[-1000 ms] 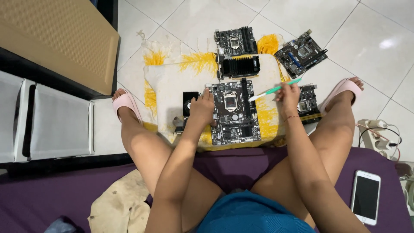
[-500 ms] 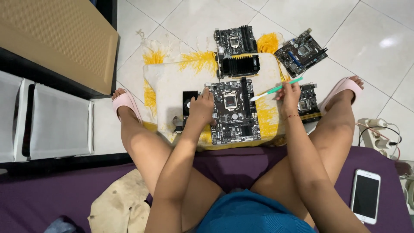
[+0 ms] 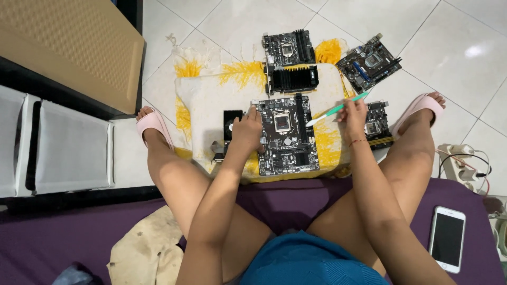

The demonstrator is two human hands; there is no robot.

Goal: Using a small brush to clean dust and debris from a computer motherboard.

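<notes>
nothing has shifted since the earlier frames: the motherboard (image 3: pixel 287 135) lies on the yellow-and-white cloth (image 3: pixel 211 100), left hand (image 3: pixel 246 130) pressing its edge, right hand (image 3: pixel 354 112) gripping a green toothbrush (image 3: pixel 334 110) with bristles at the board's right edge. brushing looks underway; four other boards (image 3: pixel 369 62) wait around it.

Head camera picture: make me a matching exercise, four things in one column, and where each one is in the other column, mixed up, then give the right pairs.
Things:
1. green toothbrush
2. white phone
3. nearest motherboard
4. white power strip

Places:
A. on the floor tiles beside the right leg
B. under the left hand, on the yellow and white cloth
C. held in the right hand
D. on the purple mat, right of the right thigh

Pairs: 1-C, 2-D, 3-B, 4-A
</notes>
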